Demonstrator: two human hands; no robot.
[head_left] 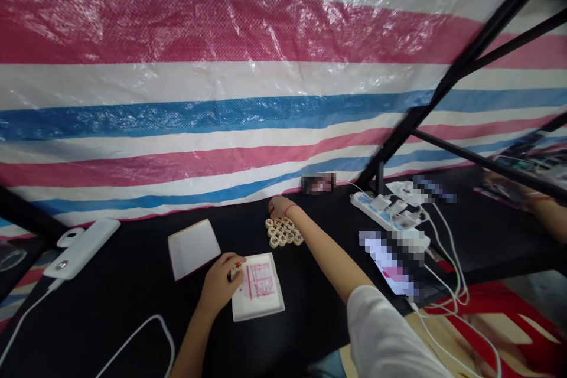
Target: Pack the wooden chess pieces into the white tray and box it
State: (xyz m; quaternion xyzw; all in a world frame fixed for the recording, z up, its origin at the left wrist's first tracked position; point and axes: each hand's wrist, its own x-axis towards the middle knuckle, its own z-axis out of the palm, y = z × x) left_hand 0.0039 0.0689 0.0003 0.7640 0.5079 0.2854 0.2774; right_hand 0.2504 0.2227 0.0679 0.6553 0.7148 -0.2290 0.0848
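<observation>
My left hand (222, 282) is at the upper left corner of a shallow white box (258, 310), its fingers closed around a round Chinese chess piece (238, 265) with a red character. Inside the box lies a white surface with a pink-red grid (261, 279). My right hand (280, 207) reaches to the far side of a cluster of Chinese chess pieces (282, 239), fingers curled downward. Whatever is between those fingers is hidden. The cluster stands in close rows, some pieces marked red and others black; my right wrist is just above its back edge.
A box lid (194, 247) lies left of the white box. At far left is a white device (84, 248) with a cable. On the right are a power strip (385, 212) with plugs, a phone (390, 263) and loose cables. A striped tarp (212, 147) hangs behind the black table (146, 295).
</observation>
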